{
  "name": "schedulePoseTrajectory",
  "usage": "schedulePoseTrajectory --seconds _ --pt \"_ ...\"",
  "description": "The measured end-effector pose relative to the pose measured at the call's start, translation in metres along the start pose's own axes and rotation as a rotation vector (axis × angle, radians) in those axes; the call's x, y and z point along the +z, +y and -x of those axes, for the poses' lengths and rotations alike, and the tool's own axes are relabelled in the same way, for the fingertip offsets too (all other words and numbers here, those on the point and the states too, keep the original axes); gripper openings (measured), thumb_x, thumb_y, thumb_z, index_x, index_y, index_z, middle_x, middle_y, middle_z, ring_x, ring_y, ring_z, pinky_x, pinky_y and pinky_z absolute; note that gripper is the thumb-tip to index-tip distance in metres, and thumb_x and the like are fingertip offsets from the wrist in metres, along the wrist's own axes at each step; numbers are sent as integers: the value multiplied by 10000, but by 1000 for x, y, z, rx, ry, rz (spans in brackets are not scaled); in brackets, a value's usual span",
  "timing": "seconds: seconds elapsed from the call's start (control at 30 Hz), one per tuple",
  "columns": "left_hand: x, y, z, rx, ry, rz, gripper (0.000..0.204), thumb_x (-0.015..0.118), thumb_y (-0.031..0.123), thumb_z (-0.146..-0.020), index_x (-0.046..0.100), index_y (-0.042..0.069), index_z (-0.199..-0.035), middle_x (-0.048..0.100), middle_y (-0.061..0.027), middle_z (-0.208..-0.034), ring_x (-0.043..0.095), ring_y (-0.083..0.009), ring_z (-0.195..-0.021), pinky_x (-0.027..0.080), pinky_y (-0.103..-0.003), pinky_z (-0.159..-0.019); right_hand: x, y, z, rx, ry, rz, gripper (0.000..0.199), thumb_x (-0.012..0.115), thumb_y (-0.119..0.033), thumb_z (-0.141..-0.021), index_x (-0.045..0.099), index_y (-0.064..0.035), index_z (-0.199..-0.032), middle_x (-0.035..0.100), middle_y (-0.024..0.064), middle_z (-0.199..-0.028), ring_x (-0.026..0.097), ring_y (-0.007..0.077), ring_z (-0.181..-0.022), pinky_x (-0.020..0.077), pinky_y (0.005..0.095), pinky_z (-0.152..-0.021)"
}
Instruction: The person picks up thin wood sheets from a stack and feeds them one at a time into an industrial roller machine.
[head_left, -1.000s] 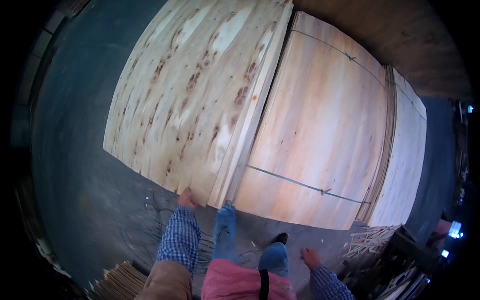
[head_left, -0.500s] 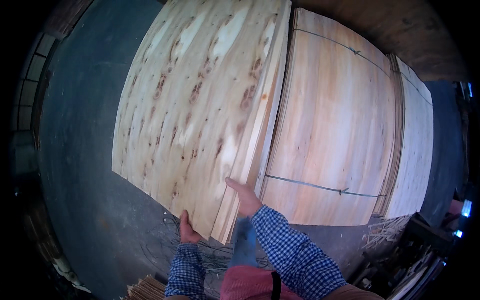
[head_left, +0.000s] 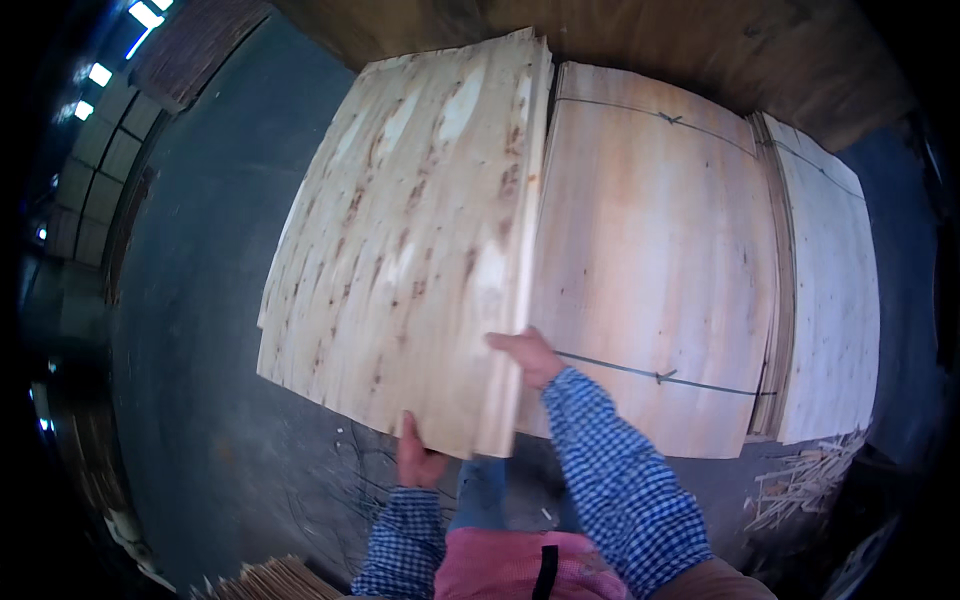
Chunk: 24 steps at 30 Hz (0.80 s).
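Observation:
A large thin sheet of pale wood veneer (head_left: 410, 230) with brown knots fills the upper left. My left hand (head_left: 418, 462) grips its near bottom edge from below. My right hand (head_left: 530, 355) is pressed on the sheet's right edge, fingers along it. The sheet lies partly over a stack of veneer sheets (head_left: 650, 270) bound with thin wire.
A second, paler bundle of veneer (head_left: 835, 300) lies to the right. Wood scraps (head_left: 800, 485) litter the dark floor (head_left: 190, 380) at lower right. Another pile of thin strips (head_left: 265, 580) sits by my left sleeve. A brown board wall (head_left: 700, 50) stands behind.
My right hand came up from beside my leg onto the sheet's right edge. The sheet's near end has risen and shifted with both hands on it.

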<state>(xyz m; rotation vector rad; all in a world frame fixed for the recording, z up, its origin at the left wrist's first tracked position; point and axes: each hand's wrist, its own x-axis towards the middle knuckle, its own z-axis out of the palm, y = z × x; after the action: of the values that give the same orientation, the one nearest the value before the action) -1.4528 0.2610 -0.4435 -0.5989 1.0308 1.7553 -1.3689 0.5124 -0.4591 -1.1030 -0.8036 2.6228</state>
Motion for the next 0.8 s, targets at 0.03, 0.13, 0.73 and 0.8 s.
schedulePoseTrajectory --seconds 0.03,0.13,0.73,0.8 --pt "9 -30 27 -6 -16 39 583 439 481 -1005 434 68 -1416 541 -108 -1383 540 -289 -1239 426 -469 -1063 -16 -17 33 40 -32 23 413 689 -64 -857 576 77 -1228 667 157 -1100 669 239 -924 564 386 -824" --pt "27 -158 111 -164 8 122 517 458 433 -1011 462 79 -1388 553 -102 -1365 542 -257 -1239 456 -434 -1050 -101 -43 150 49 -31 103 426 677 -41 -865 552 60 -1259 658 152 -1134 662 251 -980 558 392 -874" --pt "-329 25 -5 35 416 -997 636 634 441 -908 479 26 -1365 581 -125 -1283 573 -251 -1123 471 -369 -925 -377 55 350 262 618 435 430 665 -107 -836 563 26 -1231 672 109 -1049 655 268 -1007 539 406 -876" --pt "-332 28 -34 -84 137 -785 666 598 482 -923 463 31 -1394 554 -134 -1332 554 -269 -1175 450 -398 -981 -378 60 327 263 598 354 433 662 -158 -867 559 20 -1248 669 110 -1086 655 259 -1009 527 396 -907"
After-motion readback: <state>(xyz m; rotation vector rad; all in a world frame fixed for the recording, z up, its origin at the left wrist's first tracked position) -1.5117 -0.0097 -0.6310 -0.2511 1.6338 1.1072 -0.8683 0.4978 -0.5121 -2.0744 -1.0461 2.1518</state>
